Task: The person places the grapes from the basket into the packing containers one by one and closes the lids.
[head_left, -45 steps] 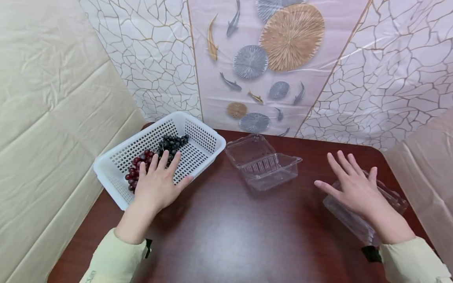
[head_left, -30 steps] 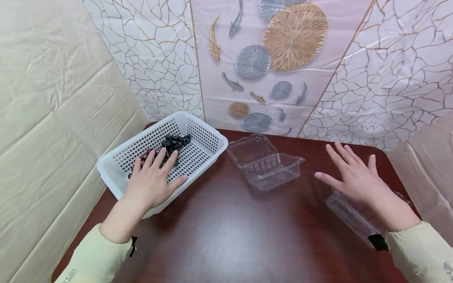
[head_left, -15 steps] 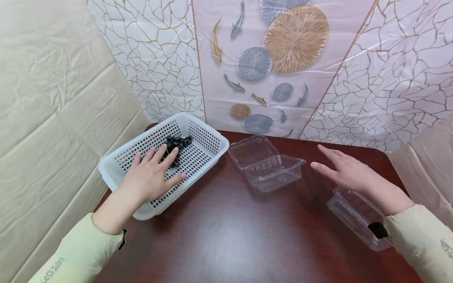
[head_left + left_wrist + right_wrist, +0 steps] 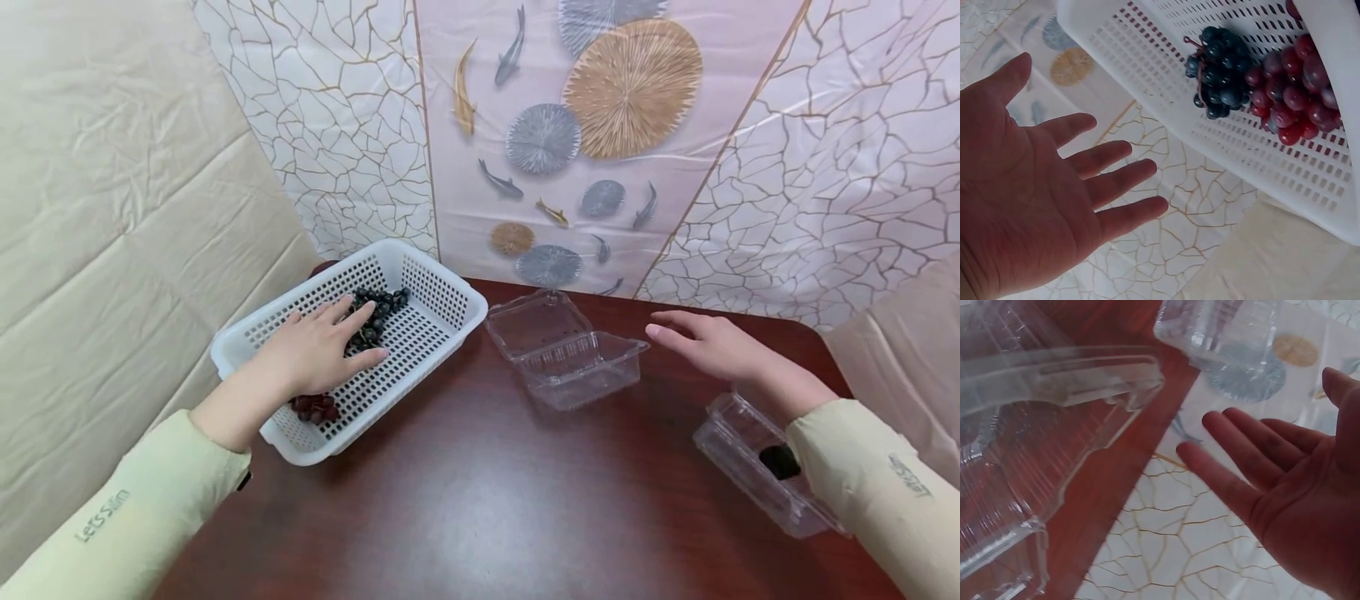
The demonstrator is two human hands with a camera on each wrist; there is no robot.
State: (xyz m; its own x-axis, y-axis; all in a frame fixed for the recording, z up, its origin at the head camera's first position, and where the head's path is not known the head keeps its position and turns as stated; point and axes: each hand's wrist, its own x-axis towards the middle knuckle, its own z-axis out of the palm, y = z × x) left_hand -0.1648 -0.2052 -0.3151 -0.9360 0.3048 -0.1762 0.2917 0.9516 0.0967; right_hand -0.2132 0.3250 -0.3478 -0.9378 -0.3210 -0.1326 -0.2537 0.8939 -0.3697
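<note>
My left hand [image 4: 318,346] hovers over the white perforated basket [image 4: 442,346] with its fingers spread and nothing in them. In the basket lie a bunch of dark grapes [image 4: 382,312] and a bunch of red grapes [image 4: 315,408], the latter partly hidden under the hand in the head view; both bunches show in the left wrist view, dark [image 4: 1219,72] and red [image 4: 1291,94]. My right hand [image 4: 708,342] hangs in the air, thumb and fingers loosely extended, holding nothing. Between the hands stands a clear plastic clamshell box [image 4: 581,375] with its lid raised back.
A second clear plastic container [image 4: 750,458] lies at the right, partly covered by the right sleeve [image 4: 870,475]. The dark wooden table [image 4: 480,500] meets a patterned cloth wall [image 4: 540,208] at the back and beige cloth [image 4: 112,250] at the left.
My left hand has moved slightly forward over the basket, uncovering red grapes near its front. My right hand has turned sideways and shifted left toward the clamshell box, its fingers closer together.
</note>
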